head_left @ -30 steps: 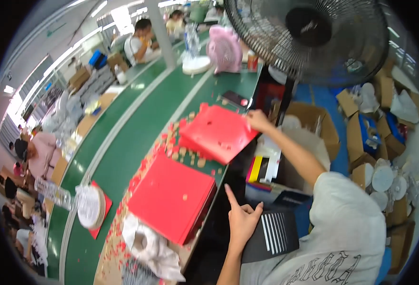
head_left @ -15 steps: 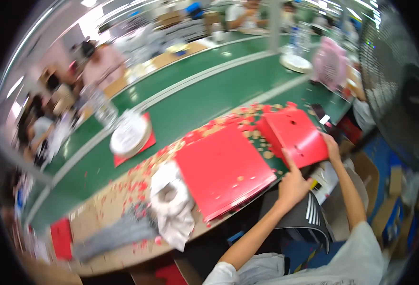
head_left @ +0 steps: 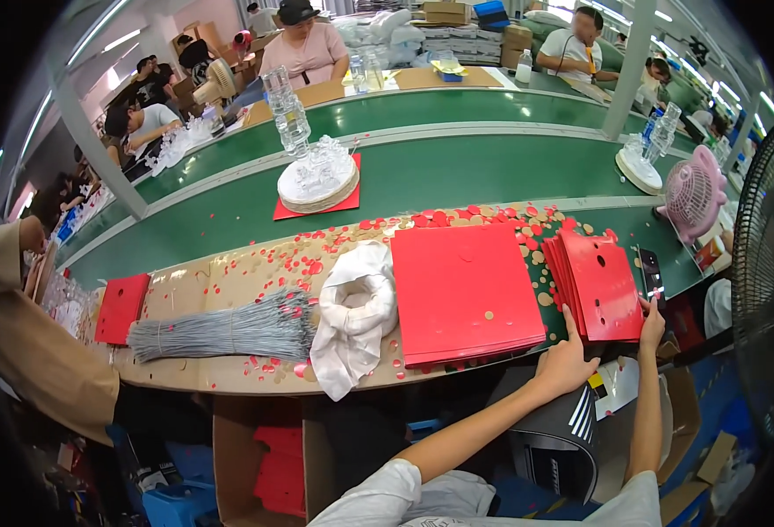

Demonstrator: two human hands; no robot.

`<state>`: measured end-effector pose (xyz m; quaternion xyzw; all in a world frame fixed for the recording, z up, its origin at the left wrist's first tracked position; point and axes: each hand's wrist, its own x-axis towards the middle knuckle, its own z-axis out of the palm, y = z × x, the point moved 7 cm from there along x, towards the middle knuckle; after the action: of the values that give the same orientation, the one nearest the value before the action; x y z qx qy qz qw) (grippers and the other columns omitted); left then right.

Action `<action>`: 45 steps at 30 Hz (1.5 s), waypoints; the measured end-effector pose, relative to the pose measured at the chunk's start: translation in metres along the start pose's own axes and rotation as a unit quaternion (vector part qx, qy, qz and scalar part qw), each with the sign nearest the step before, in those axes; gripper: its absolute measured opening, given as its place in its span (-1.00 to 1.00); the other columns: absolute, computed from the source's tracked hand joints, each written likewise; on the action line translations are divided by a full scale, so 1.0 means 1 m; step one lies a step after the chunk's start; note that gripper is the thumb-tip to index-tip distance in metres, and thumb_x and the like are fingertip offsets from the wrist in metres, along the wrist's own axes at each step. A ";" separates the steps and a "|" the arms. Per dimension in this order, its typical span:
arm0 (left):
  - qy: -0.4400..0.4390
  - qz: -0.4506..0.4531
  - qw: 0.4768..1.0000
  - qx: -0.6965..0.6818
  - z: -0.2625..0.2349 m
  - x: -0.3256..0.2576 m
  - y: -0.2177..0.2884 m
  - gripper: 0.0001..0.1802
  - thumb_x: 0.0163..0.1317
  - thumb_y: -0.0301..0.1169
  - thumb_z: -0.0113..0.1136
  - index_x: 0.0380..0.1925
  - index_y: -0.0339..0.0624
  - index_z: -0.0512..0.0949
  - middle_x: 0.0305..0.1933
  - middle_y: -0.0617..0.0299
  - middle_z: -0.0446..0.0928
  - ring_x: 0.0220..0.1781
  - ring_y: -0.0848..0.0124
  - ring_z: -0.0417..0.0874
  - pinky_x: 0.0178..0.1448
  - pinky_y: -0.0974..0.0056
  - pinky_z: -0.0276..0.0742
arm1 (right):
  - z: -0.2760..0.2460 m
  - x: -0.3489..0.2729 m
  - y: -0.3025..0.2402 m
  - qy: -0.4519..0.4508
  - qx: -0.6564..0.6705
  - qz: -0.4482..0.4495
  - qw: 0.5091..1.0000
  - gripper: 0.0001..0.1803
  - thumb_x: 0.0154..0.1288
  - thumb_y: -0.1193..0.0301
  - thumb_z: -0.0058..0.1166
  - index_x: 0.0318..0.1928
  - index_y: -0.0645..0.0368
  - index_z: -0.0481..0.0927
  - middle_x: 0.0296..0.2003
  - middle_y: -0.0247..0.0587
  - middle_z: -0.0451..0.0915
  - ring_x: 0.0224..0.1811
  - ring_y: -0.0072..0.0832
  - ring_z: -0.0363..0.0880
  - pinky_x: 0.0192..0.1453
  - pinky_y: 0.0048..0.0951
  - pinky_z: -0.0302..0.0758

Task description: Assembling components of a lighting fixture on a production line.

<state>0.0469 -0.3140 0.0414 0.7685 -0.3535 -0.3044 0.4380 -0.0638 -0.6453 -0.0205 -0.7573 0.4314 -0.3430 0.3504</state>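
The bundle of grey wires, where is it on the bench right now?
In the head view the bundle of grey wires lies left of centre on the workbench, between the small red card stack and the crumpled white cloth.

You are in a factory, on a long work line. A green belt (head_left: 457, 176) runs down the middle, and people (head_left: 303, 44) sit along both sides of it, all busy. On your bench (head_left: 229, 373) lie stacks of red card sheets (head_left: 466, 290), lots of little punched-out paper dots (head_left: 308, 259) and a bundle of grey wires (head_left: 220, 329). Cardboard boxes (head_left: 518, 37) are piled at the back, and fans (head_left: 694, 198) blow air on the workers
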 end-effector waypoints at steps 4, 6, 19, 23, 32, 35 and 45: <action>0.015 0.001 1.000 0.010 0.012 0.006 -0.008 0.27 0.19 -0.14 0.23 0.40 -0.52 -0.57 -0.27 -0.36 0.63 -0.22 -0.17 0.72 -0.05 -0.07 0.64 | 0.004 -0.002 -0.015 0.008 0.011 0.011 1.000 -0.42 0.55 0.02 -0.24 -0.02 0.22 0.72 -0.17 -0.09 0.74 -0.08 -0.39 0.66 0.09 -0.39 0.47; 0.020 0.007 0.999 0.024 0.018 0.007 -0.008 0.26 0.20 -0.12 0.22 0.40 -0.51 -0.57 -0.26 -0.35 0.63 -0.22 -0.17 0.71 -0.04 -0.07 0.64 | 0.004 -0.003 -0.018 0.022 -0.012 0.008 1.000 -0.43 0.55 0.02 -0.22 -0.02 0.21 0.72 -0.16 -0.08 0.74 -0.07 -0.38 0.66 0.09 -0.38 0.48; 0.001 -0.034 0.999 0.002 0.018 0.008 -0.004 0.25 0.23 -0.06 0.17 0.40 -0.52 -0.57 -0.21 -0.38 0.62 -0.17 -0.18 0.71 0.03 0.01 0.63 | 0.017 -0.017 -0.040 0.001 -0.061 -0.116 0.991 -0.68 0.40 0.27 0.12 0.05 0.14 0.69 -0.09 -0.08 0.68 0.00 -0.30 0.64 0.15 -0.38 0.48; 0.017 -0.028 0.999 -0.019 0.010 0.007 -0.011 0.28 0.20 -0.06 0.20 0.41 -0.44 -0.60 -0.21 -0.40 0.61 -0.17 -0.21 0.70 0.06 0.01 0.62 | 0.019 -0.011 -0.040 -0.028 -0.049 -0.103 0.993 -0.67 0.40 0.28 0.12 0.08 0.14 0.67 -0.01 -0.07 0.68 0.06 -0.29 0.63 0.20 -0.39 0.46; 0.032 0.056 0.998 -0.014 0.016 0.012 0.002 0.26 0.19 -0.20 0.20 0.39 -0.45 -0.65 -0.35 -0.38 0.61 -0.32 -0.19 0.69 -0.10 -0.03 0.64 | 0.013 0.009 -0.004 -0.012 -0.043 -0.080 0.996 -0.62 0.38 0.22 0.16 0.00 0.27 0.69 -0.03 -0.01 0.69 0.04 -0.26 0.64 0.18 -0.34 0.48; 0.041 0.058 0.997 -0.009 0.015 0.011 0.002 0.26 0.19 -0.19 0.20 0.38 -0.47 -0.65 -0.34 -0.37 0.61 -0.31 -0.18 0.69 -0.08 -0.03 0.64 | 0.019 0.004 -0.012 -0.035 -0.063 -0.078 0.994 -0.61 0.40 0.27 0.12 0.06 0.32 0.65 0.02 0.00 0.68 0.08 -0.31 0.62 0.21 -0.39 0.45; 0.049 0.099 0.993 0.045 -0.038 -0.068 -0.013 -0.49 0.29 -0.05 0.14 0.05 -0.22 0.50 -0.49 -0.15 0.61 -0.36 -0.09 0.68 -0.18 -0.01 0.61 | -0.013 -0.055 -0.098 0.012 -0.102 -0.219 0.970 -0.67 0.42 0.40 0.09 0.13 0.23 0.57 -0.06 -0.09 0.58 -0.09 -0.35 0.55 0.02 -0.40 0.46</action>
<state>0.0415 -0.2367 0.0568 0.7627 -0.4188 -0.2052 0.4481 -0.0556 -0.5620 0.0560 -0.8607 0.2925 -0.3747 0.1824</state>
